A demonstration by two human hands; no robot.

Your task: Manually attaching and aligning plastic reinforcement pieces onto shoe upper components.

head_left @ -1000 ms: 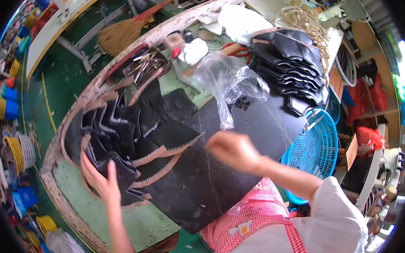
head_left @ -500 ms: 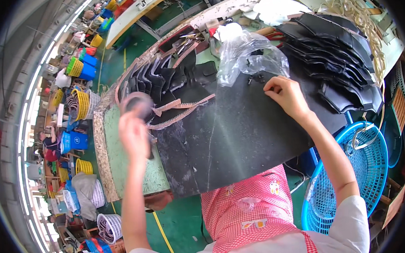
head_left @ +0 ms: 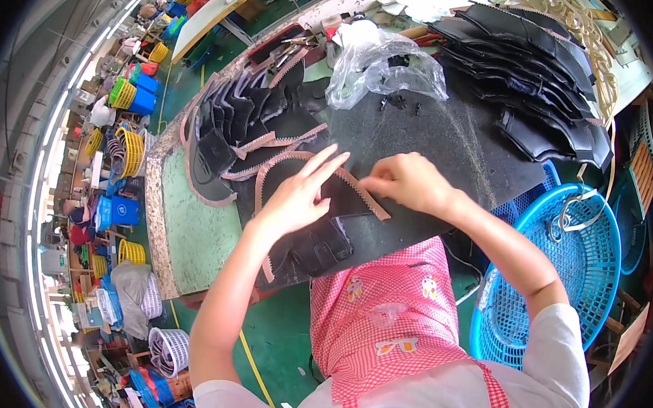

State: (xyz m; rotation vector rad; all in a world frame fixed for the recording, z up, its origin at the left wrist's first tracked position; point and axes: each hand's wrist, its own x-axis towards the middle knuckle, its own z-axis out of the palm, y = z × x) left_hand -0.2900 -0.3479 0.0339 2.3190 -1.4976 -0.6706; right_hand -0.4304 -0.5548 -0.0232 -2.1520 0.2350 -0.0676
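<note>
In front of me on the dark work board lies a black leather piece with a curved, pinkish zigzag-cut edge strip. My left hand rests over this piece, its fingers stretched out and apart. Close to the strip's right side, my right hand is closed in a pinch; whatever its fingertips hold is hidden. Several small black parts lie beyond the hands, beside a clear plastic bag.
Similar black pieces overlap at the left, and a larger stack of black leather covers the right. Tools fill a tray at the back. A blue plastic basket stands at the right below the board's edge.
My left hand has moved right from the pile at the left, and the black piece with the zigzag strip now lies before me. My right hand has come nearer, away from the small parts.
</note>
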